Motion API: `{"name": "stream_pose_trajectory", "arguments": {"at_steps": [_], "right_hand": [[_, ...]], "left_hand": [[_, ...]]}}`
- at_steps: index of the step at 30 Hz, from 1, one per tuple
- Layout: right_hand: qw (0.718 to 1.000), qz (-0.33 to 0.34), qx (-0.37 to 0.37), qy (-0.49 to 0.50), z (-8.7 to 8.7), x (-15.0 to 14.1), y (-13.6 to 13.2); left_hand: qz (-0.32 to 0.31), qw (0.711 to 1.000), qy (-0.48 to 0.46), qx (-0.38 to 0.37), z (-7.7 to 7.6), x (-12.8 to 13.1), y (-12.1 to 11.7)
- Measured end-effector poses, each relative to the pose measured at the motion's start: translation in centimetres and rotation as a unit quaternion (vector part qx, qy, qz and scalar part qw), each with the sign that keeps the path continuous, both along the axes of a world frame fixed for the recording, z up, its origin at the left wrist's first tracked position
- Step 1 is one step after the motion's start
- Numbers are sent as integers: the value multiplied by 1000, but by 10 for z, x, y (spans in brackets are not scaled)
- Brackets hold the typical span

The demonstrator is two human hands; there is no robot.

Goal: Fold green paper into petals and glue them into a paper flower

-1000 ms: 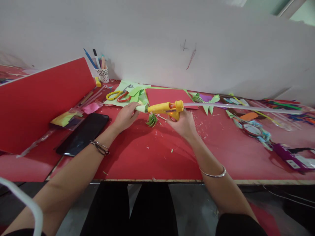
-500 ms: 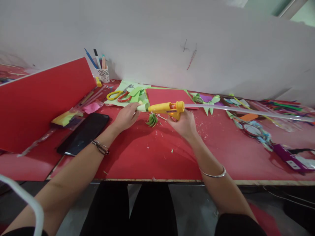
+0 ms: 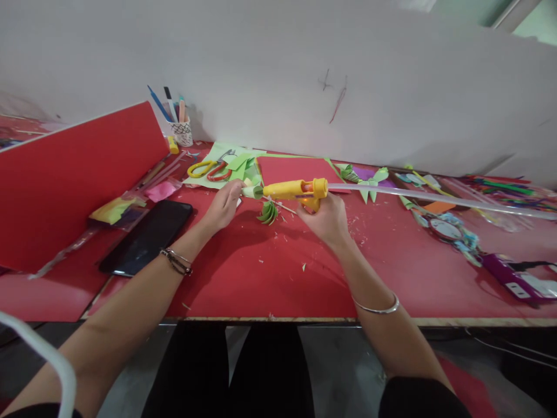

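Observation:
My right hand (image 3: 326, 219) is closed round the handle of a yellow hot glue gun (image 3: 289, 189), its nozzle pointing left. A long clear glue stick (image 3: 418, 195) runs out of the gun's back to the right. In the fingers of my left hand (image 3: 224, 206) is a light green rolled paper piece (image 3: 252, 191), held at the nozzle end; whether the two touch I cannot tell. On the table just below the gun sits a curled dark green paper piece (image 3: 268, 213).
Yellow and red-handled scissors (image 3: 209, 169) lie on green paper behind my left hand. A black phone (image 3: 148, 237), an upright red board (image 3: 82, 174) and a pen cup (image 3: 181, 133) stand left. Right are paper leaves (image 3: 369, 184), a round ornament (image 3: 448, 228) and a purple device (image 3: 511, 278).
My left hand has turned slightly, and the green paper piece has tilted with it near the nozzle. The glue gun has barely moved.

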State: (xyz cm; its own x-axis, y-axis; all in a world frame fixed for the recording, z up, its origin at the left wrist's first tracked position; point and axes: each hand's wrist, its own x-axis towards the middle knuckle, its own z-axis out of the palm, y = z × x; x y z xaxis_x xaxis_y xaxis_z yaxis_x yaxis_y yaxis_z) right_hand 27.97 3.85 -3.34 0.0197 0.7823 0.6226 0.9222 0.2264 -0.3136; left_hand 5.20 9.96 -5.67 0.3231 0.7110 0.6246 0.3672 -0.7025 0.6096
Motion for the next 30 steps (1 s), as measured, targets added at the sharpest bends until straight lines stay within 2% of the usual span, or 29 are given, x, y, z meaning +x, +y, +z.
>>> {"name": "stream_pose_trajectory", "arguments": {"at_steps": [3, 12, 14, 17, 23, 26, 30], "right_hand": [[1000, 0, 5, -10, -1, -1, 0], [999, -35, 20, -18, 0, -2, -1], [999, -42, 23, -19, 0, -1, -1], [998, -46, 24, -21, 1, -1, -1], [998, -45, 9, -37, 5, -1, -1], [998, -41, 0, -42, 5, -1, -2], [998, -35, 10, -56, 3, -2, -2]], "left_hand": [[5, 1000, -26, 5, -1, 2, 2], [1, 1000, -4, 17, -1, 0, 1], [-2, 999, 31, 29, 0, -1, -1], [1, 990, 134, 42, 3, -4, -2], [43, 944, 322, 56, 5, -5, -2], [41, 928, 364, 77, 4, -4, -1], [40, 921, 377, 86, 4, -4, 0]]}}
